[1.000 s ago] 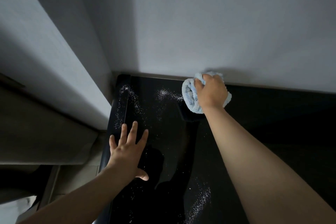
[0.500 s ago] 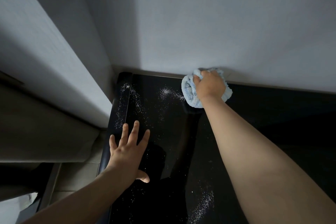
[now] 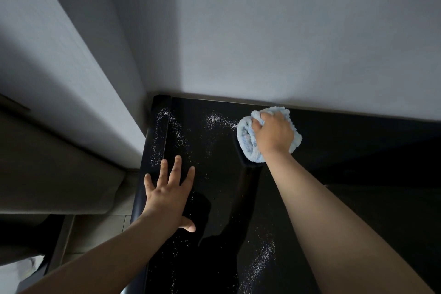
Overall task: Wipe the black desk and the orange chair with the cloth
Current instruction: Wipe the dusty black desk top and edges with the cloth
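We see the right hand (image 3: pixel 273 135) and cloth (image 3: pixel 248 141) have slid slightly right along the desk's (image 3: pixel 358 150) back edge.

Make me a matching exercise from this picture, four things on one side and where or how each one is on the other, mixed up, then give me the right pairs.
Column one:
1. left hand
2. right hand
3. cloth
4. white specks

Column two:
A. bunched up, light blue, pressed on the black desk near the wall
B. scattered on the desk's surface, left of the cloth
C. flat, fingers spread, near the desk's left edge
D. closed over the cloth

Pairs: 1-C, 2-D, 3-A, 4-B
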The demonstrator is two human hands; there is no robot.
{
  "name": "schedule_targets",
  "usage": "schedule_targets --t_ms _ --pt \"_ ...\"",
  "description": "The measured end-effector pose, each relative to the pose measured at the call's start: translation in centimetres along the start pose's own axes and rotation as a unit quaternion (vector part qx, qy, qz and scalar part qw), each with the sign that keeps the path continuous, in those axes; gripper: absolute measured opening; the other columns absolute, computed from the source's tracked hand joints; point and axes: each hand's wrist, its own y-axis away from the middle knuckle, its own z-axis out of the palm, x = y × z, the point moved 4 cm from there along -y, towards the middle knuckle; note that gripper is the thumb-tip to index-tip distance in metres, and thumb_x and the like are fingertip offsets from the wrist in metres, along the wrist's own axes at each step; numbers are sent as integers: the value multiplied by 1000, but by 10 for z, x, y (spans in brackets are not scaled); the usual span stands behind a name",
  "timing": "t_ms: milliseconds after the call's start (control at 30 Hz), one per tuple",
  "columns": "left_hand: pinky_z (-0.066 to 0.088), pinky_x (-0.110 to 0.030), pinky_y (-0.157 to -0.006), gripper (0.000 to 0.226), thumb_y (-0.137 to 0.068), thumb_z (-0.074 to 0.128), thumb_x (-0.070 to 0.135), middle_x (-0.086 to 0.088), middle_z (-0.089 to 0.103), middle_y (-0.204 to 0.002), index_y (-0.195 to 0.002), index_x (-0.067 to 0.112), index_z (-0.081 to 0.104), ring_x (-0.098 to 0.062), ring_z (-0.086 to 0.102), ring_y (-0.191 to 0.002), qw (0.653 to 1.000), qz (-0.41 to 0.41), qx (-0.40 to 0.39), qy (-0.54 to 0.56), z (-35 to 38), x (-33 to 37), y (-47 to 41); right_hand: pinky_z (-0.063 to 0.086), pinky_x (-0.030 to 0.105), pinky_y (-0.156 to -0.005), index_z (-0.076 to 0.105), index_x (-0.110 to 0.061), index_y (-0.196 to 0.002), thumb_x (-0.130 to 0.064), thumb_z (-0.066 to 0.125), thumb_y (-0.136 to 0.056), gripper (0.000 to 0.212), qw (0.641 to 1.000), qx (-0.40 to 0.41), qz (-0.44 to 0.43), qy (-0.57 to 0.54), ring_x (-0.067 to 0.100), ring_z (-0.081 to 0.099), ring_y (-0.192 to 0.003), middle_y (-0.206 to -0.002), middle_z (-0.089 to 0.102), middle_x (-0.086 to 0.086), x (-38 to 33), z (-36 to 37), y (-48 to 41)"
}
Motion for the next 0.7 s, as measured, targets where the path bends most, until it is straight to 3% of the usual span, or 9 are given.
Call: schedule_targets --t_ms 367,700 --pt "4 -64 -113 134 -62 75 64 -11 -36 -152 -150 27 -18 -37 -25 -142 1000 1 3 -5 1 -1 -1 44 32 -71 64 -20 -114 -43 51 -94 33 1000 8 19 -2 23 56 -100 -112 59 6 14 -2 54" --pt "7 -63 -113 135 -60 75 67 -12 -32 -153 -151 26 -16 -39 -22 -143 1000 8 12 -17 2 0 0 35 28 -63 69 -17 -105 -38 62 -89 28 999 32 33 -12 27 59 -91 -103 62 10 23 -3 108"
